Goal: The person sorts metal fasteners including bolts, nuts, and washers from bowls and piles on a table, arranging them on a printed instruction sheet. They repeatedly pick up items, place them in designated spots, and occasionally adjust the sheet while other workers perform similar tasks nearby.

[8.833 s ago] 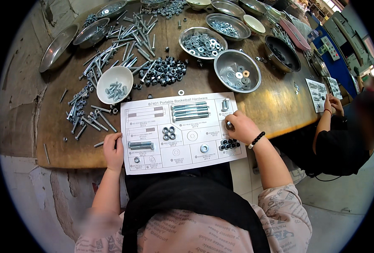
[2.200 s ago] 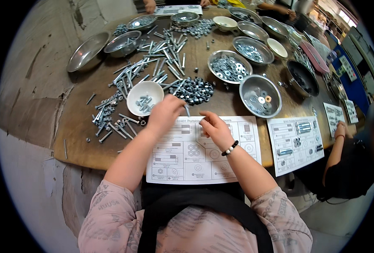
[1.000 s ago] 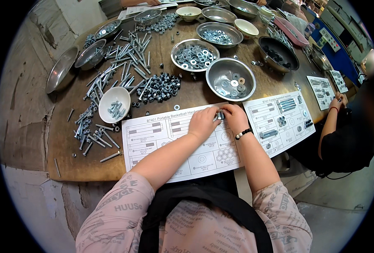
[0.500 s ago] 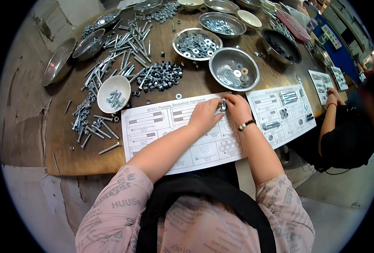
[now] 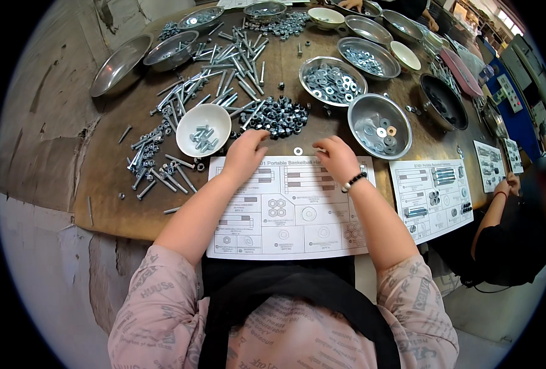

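Observation:
My left hand (image 5: 246, 157) rests at the top left edge of a printed hardware sheet (image 5: 257, 237). Its fingers are apart, beside a pile of nuts with black inserts (image 5: 279, 117). Toward the sheet's top right, my right hand (image 5: 338, 160) has its fingers loosely bent and spread, and nothing shows in them. Between both hands a single washer (image 5: 297, 151) lies on the wooden table (image 5: 131, 212), just beyond the sheet. A white bowl with short bolts (image 5: 204, 109) stands left of my left hand. Right of it, a steel bowl with a few washers (image 5: 354, 111) is close to my right hand.
Long bolts (image 5: 242, 61) lie heaped at the back left, with smaller bolts (image 5: 153, 150) scattered at left. Another steel bowl of washers (image 5: 334, 92) and a dark pan (image 5: 430, 104) stand farther right. A co-worker's hands (image 5: 508, 184) are beside more sheets at the right.
My hands were together at the sheet's upper right, with a small metal part at the fingertips. They have moved apart, the left one leftward, and that part no longer shows. The view has shifted.

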Demonstrator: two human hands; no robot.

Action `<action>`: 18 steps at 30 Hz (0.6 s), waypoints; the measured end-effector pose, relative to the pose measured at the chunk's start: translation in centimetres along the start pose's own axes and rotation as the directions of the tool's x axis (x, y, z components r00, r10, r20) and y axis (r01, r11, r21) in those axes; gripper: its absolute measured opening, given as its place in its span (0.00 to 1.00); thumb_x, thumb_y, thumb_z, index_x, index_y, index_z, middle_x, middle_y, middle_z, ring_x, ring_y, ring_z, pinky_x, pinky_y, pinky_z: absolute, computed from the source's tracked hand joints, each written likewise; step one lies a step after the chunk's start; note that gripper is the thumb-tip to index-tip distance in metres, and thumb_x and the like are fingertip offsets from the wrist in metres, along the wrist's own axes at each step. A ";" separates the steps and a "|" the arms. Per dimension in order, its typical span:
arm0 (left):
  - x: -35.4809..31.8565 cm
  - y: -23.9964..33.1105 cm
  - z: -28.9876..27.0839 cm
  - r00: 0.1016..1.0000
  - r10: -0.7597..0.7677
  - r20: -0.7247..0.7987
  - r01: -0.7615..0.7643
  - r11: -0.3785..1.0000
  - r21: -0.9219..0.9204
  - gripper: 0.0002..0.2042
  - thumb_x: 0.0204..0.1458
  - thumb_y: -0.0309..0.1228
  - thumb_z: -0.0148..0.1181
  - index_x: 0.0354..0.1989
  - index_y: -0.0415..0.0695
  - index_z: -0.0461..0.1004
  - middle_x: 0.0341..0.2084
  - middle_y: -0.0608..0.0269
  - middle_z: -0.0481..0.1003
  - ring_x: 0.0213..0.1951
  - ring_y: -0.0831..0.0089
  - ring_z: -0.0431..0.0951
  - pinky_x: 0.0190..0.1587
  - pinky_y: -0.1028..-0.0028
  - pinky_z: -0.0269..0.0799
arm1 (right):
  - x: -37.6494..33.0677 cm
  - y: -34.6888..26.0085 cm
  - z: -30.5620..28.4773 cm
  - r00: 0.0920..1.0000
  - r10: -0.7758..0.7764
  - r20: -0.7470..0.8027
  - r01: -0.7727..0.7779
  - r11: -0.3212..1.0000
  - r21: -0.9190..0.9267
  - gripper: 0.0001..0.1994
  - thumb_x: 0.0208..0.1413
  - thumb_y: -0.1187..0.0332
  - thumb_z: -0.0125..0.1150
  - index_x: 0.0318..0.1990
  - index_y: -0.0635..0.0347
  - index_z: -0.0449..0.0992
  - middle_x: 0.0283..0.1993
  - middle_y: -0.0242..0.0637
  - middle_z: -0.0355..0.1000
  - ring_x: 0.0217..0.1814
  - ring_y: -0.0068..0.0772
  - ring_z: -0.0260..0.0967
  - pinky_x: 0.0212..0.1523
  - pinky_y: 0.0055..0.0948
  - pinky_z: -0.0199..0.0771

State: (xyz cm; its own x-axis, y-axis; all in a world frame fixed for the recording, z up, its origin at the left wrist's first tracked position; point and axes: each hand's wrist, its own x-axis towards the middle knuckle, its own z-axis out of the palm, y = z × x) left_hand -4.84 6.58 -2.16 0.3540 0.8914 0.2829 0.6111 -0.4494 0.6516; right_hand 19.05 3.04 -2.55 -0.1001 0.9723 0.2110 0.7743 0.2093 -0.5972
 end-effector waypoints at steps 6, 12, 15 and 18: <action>2.4 -1.7 2.4 0.955 0.297 0.025 -0.294 0.924 0.244 0.12 0.40 0.24 0.57 0.36 0.44 0.73 0.32 0.59 0.71 0.37 0.60 0.71 0.40 0.67 0.68 | 4.9 -1.7 3.8 0.998 -0.051 0.024 0.053 0.992 -0.116 0.09 0.45 0.72 0.57 0.36 0.52 0.74 0.38 0.38 0.67 0.42 0.43 0.66 0.42 0.37 0.67; 3.6 -1.6 3.7 0.960 0.278 0.031 -0.267 0.876 0.402 0.06 0.37 0.26 0.58 0.26 0.44 0.69 0.24 0.60 0.67 0.31 0.61 0.71 0.33 0.64 0.67 | 6.2 -2.5 5.7 0.999 0.041 0.011 -0.039 0.981 -0.190 0.08 0.44 0.72 0.56 0.35 0.50 0.73 0.38 0.39 0.66 0.43 0.42 0.65 0.40 0.37 0.68; 3.8 -1.3 4.1 0.962 0.271 0.013 -0.247 0.855 0.456 0.05 0.38 0.26 0.57 0.26 0.44 0.68 0.24 0.60 0.67 0.30 0.61 0.71 0.32 0.65 0.67 | 6.3 -2.6 6.1 1.000 0.000 0.025 0.006 0.959 -0.282 0.08 0.44 0.74 0.55 0.34 0.52 0.71 0.37 0.39 0.66 0.42 0.42 0.66 0.39 0.37 0.69; 4.2 -1.2 4.4 0.960 0.279 0.033 -0.253 0.809 0.530 0.05 0.40 0.27 0.55 0.27 0.45 0.69 0.23 0.60 0.68 0.28 0.61 0.72 0.32 0.65 0.68 | 6.4 -2.1 5.2 0.992 -0.078 0.102 0.107 0.940 -0.323 0.08 0.43 0.75 0.53 0.34 0.54 0.69 0.37 0.39 0.65 0.42 0.42 0.66 0.39 0.36 0.70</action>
State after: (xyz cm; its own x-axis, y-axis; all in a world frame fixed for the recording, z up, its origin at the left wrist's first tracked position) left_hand -0.95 10.63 -4.86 0.5335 0.7282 0.4303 0.7799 -0.6204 0.0830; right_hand 13.59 9.38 -3.96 -0.2235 0.9585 0.1772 0.9191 0.2677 -0.2890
